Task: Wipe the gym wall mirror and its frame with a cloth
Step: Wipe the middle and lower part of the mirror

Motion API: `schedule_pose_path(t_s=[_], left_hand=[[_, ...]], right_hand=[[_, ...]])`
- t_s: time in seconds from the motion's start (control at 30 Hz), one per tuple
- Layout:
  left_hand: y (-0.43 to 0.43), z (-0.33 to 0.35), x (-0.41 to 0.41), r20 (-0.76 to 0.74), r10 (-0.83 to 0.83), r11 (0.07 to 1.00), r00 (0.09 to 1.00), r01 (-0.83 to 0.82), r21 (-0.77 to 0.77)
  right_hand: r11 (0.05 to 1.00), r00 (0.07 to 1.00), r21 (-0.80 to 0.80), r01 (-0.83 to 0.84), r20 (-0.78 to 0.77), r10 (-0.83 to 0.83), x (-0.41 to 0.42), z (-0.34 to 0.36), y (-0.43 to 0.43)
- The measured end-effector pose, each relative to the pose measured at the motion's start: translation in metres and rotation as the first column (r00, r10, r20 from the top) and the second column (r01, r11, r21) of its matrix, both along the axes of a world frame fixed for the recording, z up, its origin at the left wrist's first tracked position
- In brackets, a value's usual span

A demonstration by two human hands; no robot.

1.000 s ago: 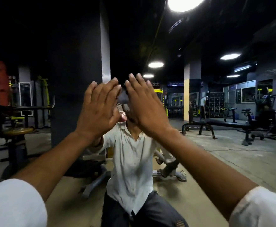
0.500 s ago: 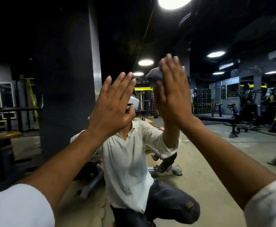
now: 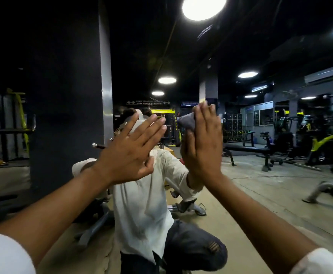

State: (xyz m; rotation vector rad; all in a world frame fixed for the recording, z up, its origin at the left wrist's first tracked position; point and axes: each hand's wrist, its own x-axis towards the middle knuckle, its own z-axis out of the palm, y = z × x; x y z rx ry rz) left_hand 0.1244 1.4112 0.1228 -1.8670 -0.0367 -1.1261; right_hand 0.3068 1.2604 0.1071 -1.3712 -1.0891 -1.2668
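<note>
The wall mirror [image 3: 260,194] fills the view and reflects the gym and my own crouched figure in a white shirt. My right hand [image 3: 203,147] is raised flat against the glass with straight fingers, pressing a grey cloth [image 3: 186,120] to it; the cloth pokes out past the left side of my fingers. My left hand [image 3: 130,153] lies flat on the glass to the left, fingers spread and straight, holding nothing. A silver vertical strip [image 3: 106,76], seemingly the mirror's frame, runs down just left of my left hand.
Left of the silver strip stands a dark pillar [image 3: 62,95] with weight racks and a yellow stool beyond. Reflected in the glass are benches [image 3: 246,149], yellow machines [image 3: 320,141], round ceiling lights and a bare concrete floor.
My right hand with the cloth slid rightward across the glass over the last second. My left hand stayed flat on the mirror, its fingers spreading wider. My view shifted right.
</note>
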Motion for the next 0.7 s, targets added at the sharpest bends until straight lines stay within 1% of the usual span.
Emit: schedule_pose_path(t_s=[0.07,0.1,0.13,0.17,0.2,0.23,0.27,0.33,0.4,0.43,0.47,0.53,0.57,0.6,0.67,0.7], left_hand=[[-0.017,-0.024,0.017,0.090,0.011,0.994,0.996,-0.001,-0.106],[-0.025,-0.035,0.025,0.119,0.019,0.988,0.993,-0.001,-0.152],[-0.032,-0.044,0.032,0.137,0.029,0.983,0.990,-0.004,-0.184],[-0.035,-0.051,0.036,0.143,0.039,0.982,0.989,-0.011,-0.191],[-0.035,-0.055,0.039,0.131,0.042,0.986,0.990,-0.020,-0.164],[-0.033,-0.059,0.041,0.098,0.034,0.994,0.995,-0.024,-0.108],[-0.031,-0.062,0.043,0.051,0.021,0.999,0.998,-0.019,-0.043],[-0.031,-0.068,0.045,-0.033,0.014,0.999,0.999,-0.013,0.032],[-0.035,-0.077,0.045,-0.046,0.047,0.999,0.998,-0.047,0.015],[-0.037,-0.083,0.045,-0.042,0.068,0.998,0.997,-0.069,-0.002],[-0.039,-0.091,0.045,-0.037,0.085,0.996,0.996,-0.086,-0.019],[-0.041,-0.107,0.045,-0.033,0.092,0.995,0.995,-0.093,-0.035],[-0.041,-0.115,0.045,-0.052,0.080,0.997,0.995,-0.081,-0.021],[-0.041,-0.120,0.045,-0.101,0.059,0.998,0.993,-0.058,0.009],[-0.039,-0.127,0.044,-0.254,0.014,0.997,0.967,0.005,0.074],[-0.037,-0.128,0.043,-0.302,0.007,0.995,0.953,0.024,0.100]], right_hand=[[0.988,0.982,-0.151,0.026,0.188,0.003,0.005,-0.025,-0.003],[0.983,0.971,-0.178,0.052,0.239,-0.008,0.013,-0.032,-0.009],[0.985,0.972,-0.160,0.068,0.233,-0.029,0.023,-0.037,-0.015],[0.992,0.984,-0.108,0.062,0.172,-0.043,0.031,-0.042,-0.021],[0.998,0.996,-0.044,0.045,0.084,-0.042,0.035,-0.049,-0.023],[1.000,0.999,0.001,0.024,0.020,-0.025,0.035,-0.059,-0.024],[1.000,1.000,-0.005,0.005,0.019,-0.005,0.033,-0.071,-0.023],[0.989,0.988,-0.146,-0.007,0.154,0.030,0.027,-0.102,-0.020],[0.963,0.951,-0.270,0.003,0.298,0.080,0.032,-0.130,-0.023],[0.958,0.942,-0.285,0.017,0.325,0.080,0.036,-0.141,-0.026],[0.963,0.954,-0.269,0.013,0.293,0.069,0.040,-0.153,-0.029],[0.981,0.993,-0.191,-0.020,0.112,0.042,0.035,-0.178,-0.029],[0.983,0.997,-0.182,-0.040,0.052,0.050,0.027,-0.195,-0.025],[0.975,0.995,-0.213,-0.060,0.065,0.076,0.019,-0.213,-0.021],[0.938,0.964,-0.343,-0.061,0.223,0.144,0.020,-0.246,-0.019],[0.920,0.940,-0.390,-0.037,0.299,0.165,0.028,-0.258,-0.021]])
